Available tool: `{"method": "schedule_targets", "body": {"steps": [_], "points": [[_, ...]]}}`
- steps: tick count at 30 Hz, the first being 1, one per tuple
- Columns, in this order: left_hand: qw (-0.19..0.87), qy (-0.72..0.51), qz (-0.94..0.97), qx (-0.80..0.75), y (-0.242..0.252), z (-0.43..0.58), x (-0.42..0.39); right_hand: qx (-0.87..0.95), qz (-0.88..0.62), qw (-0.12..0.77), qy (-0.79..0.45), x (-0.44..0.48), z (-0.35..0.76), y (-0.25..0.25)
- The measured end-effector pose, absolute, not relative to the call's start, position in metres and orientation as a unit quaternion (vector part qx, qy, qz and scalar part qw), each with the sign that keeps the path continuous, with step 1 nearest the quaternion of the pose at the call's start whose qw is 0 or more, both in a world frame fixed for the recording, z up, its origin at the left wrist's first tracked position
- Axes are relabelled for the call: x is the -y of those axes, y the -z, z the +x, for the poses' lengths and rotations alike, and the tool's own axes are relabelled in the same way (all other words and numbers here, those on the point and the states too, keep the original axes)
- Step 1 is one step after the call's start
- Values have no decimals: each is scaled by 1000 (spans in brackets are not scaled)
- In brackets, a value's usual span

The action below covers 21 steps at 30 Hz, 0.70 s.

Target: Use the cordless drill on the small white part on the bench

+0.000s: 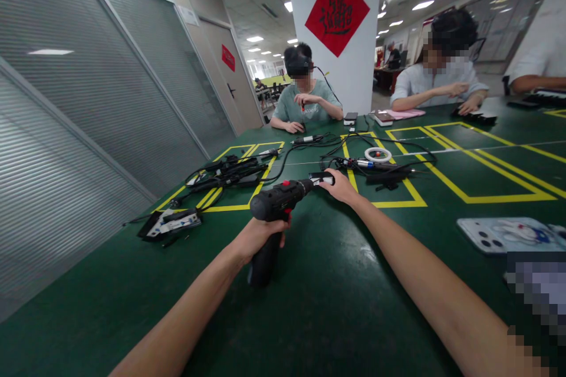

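My left hand (265, 237) is wrapped round the grip of a black cordless drill (279, 199) with red accents. The drill's chuck points away from me and to the right. At its tip, my right hand (339, 187) pinches a small black and silver-white piece (322, 178), close to or touching the drill bit. My fingers partly cover this piece, so its exact kind cannot be made out. Both hands are above the green tabletop (327, 283), near its middle.
Tangled black cables and tools (234, 174) lie at left, near a black tray of small parts (170, 222). A white ring (378, 155) and a pen-like tool (367, 165) lie beyond my right hand. A phone (508, 235) lies at right. Co-workers (307, 97) sit across the table.
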State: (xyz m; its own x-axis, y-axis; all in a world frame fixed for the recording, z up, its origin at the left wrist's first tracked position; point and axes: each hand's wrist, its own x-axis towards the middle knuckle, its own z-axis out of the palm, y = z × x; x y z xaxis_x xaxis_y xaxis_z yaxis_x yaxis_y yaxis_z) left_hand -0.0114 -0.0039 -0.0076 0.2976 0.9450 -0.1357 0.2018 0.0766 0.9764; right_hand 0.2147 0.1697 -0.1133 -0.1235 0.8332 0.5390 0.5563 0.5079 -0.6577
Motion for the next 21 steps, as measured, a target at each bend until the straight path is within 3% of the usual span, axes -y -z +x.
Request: {"method": "schedule_targets", "body": {"steps": [21], "points": [[545,-338,587,-494,7,-11,4,729,-483,459,-158,-168,214,111]]}}
